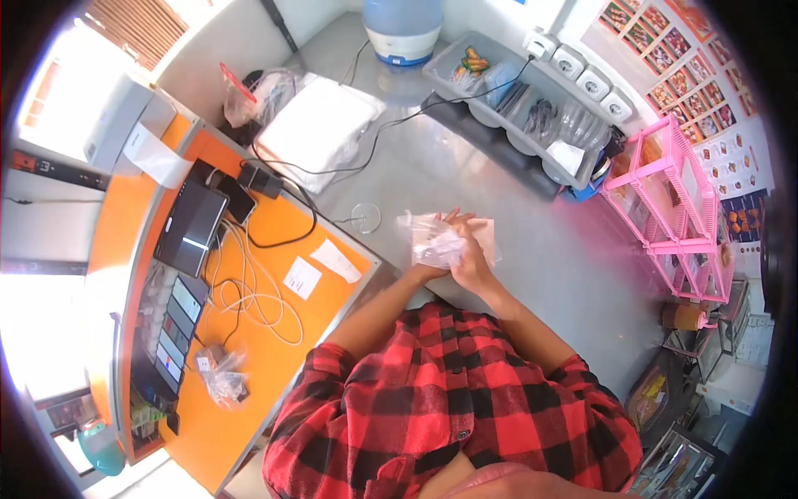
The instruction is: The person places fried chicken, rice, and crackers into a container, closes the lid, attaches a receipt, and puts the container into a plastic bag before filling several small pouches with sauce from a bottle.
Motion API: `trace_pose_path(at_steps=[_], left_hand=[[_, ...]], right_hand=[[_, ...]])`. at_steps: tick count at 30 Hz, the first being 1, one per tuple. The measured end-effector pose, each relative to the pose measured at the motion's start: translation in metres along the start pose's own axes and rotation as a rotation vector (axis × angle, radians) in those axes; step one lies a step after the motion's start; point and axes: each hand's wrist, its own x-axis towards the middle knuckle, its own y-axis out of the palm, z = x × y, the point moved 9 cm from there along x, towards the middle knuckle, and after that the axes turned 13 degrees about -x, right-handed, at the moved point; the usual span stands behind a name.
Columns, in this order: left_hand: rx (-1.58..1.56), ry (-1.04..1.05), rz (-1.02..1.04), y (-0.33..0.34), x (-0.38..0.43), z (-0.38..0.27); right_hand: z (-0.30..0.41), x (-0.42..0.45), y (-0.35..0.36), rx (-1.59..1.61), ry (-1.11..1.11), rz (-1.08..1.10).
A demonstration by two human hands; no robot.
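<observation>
Just above the steel counter, both my hands meet at a crumpled piece of clear plastic (pixel 439 244), which could be a thin bag or glove. My right hand (pixel 472 265) presses against its right side with bent fingers, gripping it. Most of my left hand (pixel 431 272) is hidden under the plastic; its wrist and heel show at the lower edge. Fingertips stick out above, though I cannot tell whose hand they belong to. A flat pale pink packet or sheet (pixel 485 232) lies under and beside the hands.
An orange desk (pixel 268 349) on the left carries a tablet (pixel 191 226), looped cables and paper slips. Grey bins (pixel 517 134) with packets and plastic lids stand at the back right, near a pink rack (pixel 676 206). A wrapped white stack (pixel 318 128) and a water bottle (pixel 402 28) are farther back.
</observation>
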Motion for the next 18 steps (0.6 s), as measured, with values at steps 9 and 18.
trace_pose_path(at_steps=[9, 18], left_hand=[[0.2, -0.081, 0.053, 0.014, 0.026, -0.026], [0.254, -0.111, 0.055, -0.04, 0.035, -0.065]], right_hand=[[-0.068, 0.042, -0.105, 0.693, 0.508, -0.416], [-0.108, 0.12, -0.133, 0.613, 0.6, -0.453]])
